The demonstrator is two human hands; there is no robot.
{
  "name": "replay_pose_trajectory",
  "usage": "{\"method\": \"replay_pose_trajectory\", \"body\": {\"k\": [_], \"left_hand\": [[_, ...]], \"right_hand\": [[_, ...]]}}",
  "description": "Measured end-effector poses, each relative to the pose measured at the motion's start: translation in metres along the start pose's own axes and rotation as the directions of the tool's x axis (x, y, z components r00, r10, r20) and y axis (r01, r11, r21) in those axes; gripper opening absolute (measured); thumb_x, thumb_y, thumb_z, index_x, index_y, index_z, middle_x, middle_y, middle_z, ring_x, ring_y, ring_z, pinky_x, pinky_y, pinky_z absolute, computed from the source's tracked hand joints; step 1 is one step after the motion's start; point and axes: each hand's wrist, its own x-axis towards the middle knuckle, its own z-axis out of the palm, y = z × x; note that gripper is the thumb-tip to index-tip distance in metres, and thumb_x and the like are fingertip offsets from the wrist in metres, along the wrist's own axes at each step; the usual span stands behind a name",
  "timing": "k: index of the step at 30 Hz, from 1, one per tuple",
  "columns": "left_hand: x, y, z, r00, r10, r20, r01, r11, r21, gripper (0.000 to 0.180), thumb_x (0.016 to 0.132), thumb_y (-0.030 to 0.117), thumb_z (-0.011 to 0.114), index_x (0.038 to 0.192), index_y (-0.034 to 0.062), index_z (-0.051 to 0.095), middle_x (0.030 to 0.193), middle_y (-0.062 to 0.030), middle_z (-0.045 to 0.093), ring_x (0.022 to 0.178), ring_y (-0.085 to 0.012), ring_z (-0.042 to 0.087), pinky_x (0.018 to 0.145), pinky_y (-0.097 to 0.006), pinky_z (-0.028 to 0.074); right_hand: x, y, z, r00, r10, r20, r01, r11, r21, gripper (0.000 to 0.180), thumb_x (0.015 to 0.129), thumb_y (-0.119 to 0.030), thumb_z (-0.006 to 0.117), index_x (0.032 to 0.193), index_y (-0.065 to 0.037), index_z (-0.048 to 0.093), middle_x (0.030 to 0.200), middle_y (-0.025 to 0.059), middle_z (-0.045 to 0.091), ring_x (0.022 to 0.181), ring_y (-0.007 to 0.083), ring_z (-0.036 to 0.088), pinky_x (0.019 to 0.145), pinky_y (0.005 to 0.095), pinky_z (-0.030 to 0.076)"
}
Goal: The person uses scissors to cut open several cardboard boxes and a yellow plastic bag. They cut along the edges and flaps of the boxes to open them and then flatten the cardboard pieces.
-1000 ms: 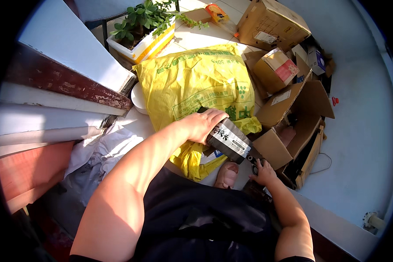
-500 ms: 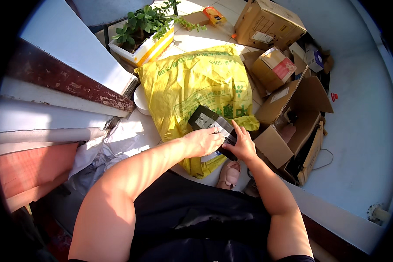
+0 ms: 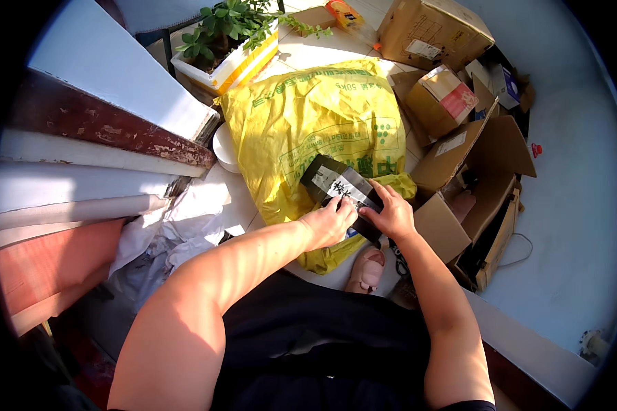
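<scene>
A black box [image 3: 319,171] with a pale strip and dark writing across its top lies tilted on a large yellow sack [image 3: 308,116] with green print. My right hand [image 3: 395,214] grips the box's right end, thumb on the near side and fingers over the top. My left hand [image 3: 328,223] bends over the near edge, its fingertips drawn together against the pale strip. Whatever those fingertips may pinch is too small to make out. My hands cover parts of the box's near side.
Open cardboard boxes [image 3: 440,222] crowd the right side, with a smaller carton [image 3: 437,103] and a large carton [image 3: 435,34] behind. A potted plant [image 3: 230,31] stands far left. White cloth [image 3: 178,233] lies left, by a white round container [image 3: 224,147]. A pink shoe [image 3: 367,269] is near.
The view has shifted slightly. My left fingertips have drawn closer together and moved a little along the strip, uncovering more writing. My right hand keeps its grip on the box.
</scene>
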Motion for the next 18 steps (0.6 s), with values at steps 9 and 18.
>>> {"method": "replay_pose_trajectory", "body": {"k": [9, 18], "left_hand": [[0.012, 0.007, 0.006, 0.994, -0.044, 0.096, 0.053, 0.995, -0.089, 0.037, 0.08, 0.024, 0.055, 0.1, -0.0044, 0.067, 0.11, -0.0206, 0.058, 0.104, -0.033, 0.055, 0.085, -0.041, 0.052], [0.009, 0.005, 0.007, 0.998, -0.048, 0.027, 0.048, 0.999, -0.015, 0.036, 0.077, 0.025, 0.056, 0.094, -0.004, 0.068, 0.105, -0.0197, 0.059, 0.101, -0.0321, 0.055, 0.083, -0.041, 0.052]], "right_hand": [[0.005, 0.0, 0.017, 0.983, -0.183, 0.005, 0.175, 0.933, -0.314, 0.073, 0.078, -0.028, 0.066, 0.135, 0.005, 0.036, 0.113, 0.0213, 0.058, 0.098, 0.0307, 0.062, 0.077, 0.0352, 0.053], [0.038, 0.003, -0.02, 0.959, -0.053, 0.279, 0.109, 0.975, -0.192, 0.044, 0.073, -0.01, 0.059, 0.117, -0.005, 0.057, 0.09, 0.0201, 0.065, 0.086, 0.0337, 0.064, 0.078, 0.0403, 0.051]]}}
